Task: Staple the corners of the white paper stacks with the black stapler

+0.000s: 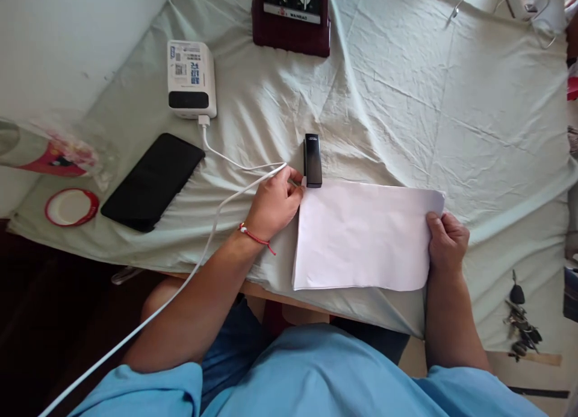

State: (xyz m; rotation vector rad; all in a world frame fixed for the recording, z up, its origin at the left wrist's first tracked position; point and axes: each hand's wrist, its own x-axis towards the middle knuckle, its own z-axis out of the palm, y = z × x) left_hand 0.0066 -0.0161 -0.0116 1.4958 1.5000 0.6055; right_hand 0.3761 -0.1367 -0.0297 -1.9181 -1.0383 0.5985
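Note:
A stack of white paper [365,236] lies near the table's front edge, several sheets thick at its left side. My right hand [447,239] grips its right edge, thumb on top and fingers curled. At the upper left corner my left hand [277,203] is closed, thumb and forefinger pinching the corner of the sheets. Right beside those fingertips is a black stapler [313,159], its near end over the paper's top left corner. The stapler's jaw and the undersides of both hands are hidden.
A white power bank [189,76] feeds a white cable [217,215] that runs across my left arm. Further left are a black phone-like slab [151,182], a red-rimmed roll [71,206] and a plastic bag [67,149]. A dark red timer box [291,25] stands behind; keys [521,323] lie right.

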